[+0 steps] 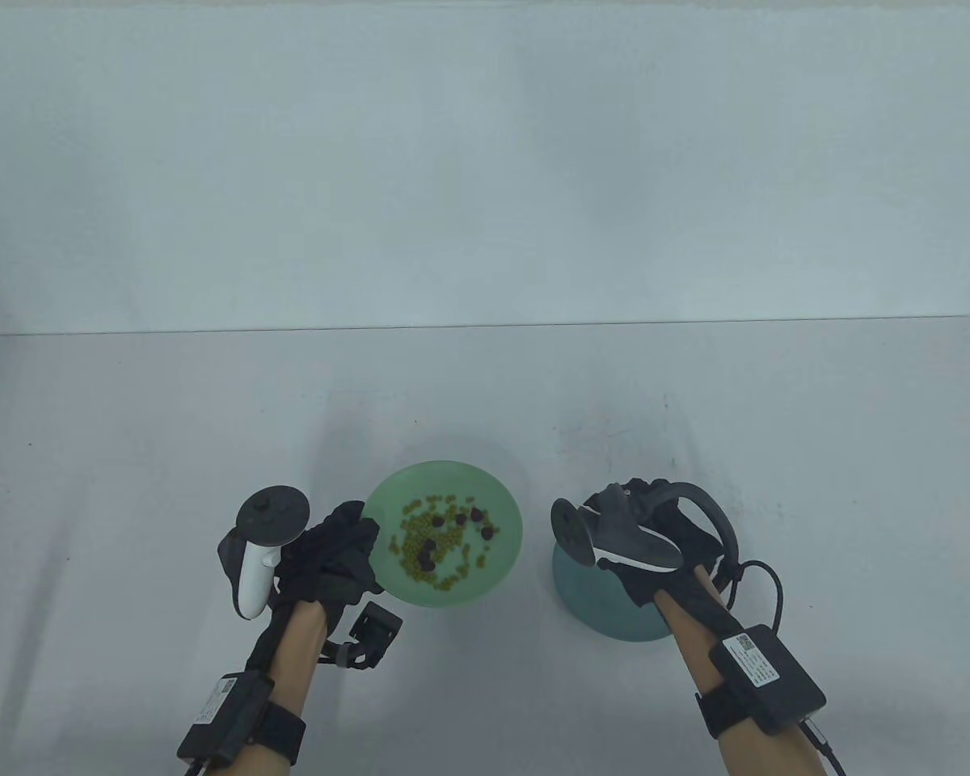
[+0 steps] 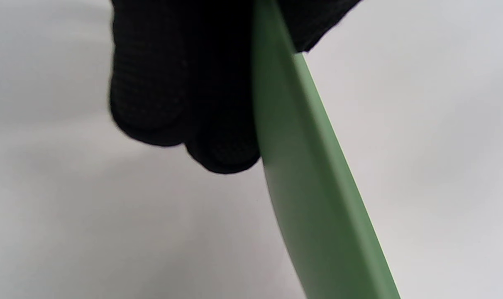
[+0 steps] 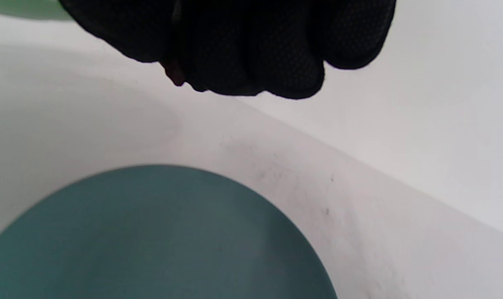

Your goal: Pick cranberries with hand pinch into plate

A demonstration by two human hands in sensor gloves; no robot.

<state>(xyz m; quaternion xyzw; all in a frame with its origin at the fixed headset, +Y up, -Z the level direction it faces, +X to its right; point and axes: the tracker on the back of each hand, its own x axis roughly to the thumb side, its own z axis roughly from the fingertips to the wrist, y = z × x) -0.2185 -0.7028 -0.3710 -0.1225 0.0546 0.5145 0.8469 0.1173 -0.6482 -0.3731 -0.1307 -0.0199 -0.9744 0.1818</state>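
A light green plate point(image 1: 388, 489) holds several dark cranberries point(image 1: 438, 522) mixed with small yellow-green beans point(image 1: 415, 558). My left hand point(image 1: 347, 537) grips the plate's left rim; in the left wrist view its fingers point(image 2: 172, 95) lie against the green plate's edge point(image 2: 309, 187). My right hand point(image 1: 634, 491) hovers over a teal plate point(image 1: 606, 608) to the right. In the right wrist view its fingers point(image 3: 235, 50) are bunched together, pinching a dark red cranberry point(image 3: 175, 76) above the teal plate point(image 3: 152, 241), whose visible part shows nothing on it.
The two plates sit side by side near the front of a white table point(image 1: 170, 453), a small gap between them. A white wall point(image 1: 485, 162) rises behind the table's far edge. A corner of the green plate point(image 3: 23, 10) shows in the right wrist view.
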